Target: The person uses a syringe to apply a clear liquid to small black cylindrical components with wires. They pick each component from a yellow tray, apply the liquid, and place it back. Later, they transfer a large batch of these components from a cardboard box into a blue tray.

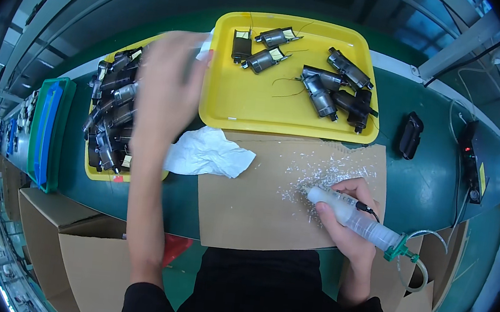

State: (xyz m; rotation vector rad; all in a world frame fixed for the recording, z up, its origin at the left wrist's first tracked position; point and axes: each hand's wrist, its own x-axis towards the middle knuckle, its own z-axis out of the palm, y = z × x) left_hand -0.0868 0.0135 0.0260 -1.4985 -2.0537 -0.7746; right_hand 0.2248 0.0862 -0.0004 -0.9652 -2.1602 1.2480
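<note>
My right hand [350,221] is wrapped round a translucent glue syringe [379,233] with a green cap and a clear tube at its back end. Its front end points left, over a cardboard sheet [244,210] speckled with small shiny white bits. Blurred by motion, my left hand [171,84] is above the gap between the two yellow trays; whether its fingers hold anything does not show. Dark cylindrical motor-like parts [112,105] are heaped in the left tray [93,172]. Several similar parts [320,96] with thin wires lie spread in the right tray [237,103].
A crumpled white tissue [210,154] overlaps the cardboard's left edge. Right of the trays lie a black plastic piece [410,135] and a black control box [471,158] with cables. A green bin with a blue panel [48,135] is at far left, above open cardboard boxes [86,267].
</note>
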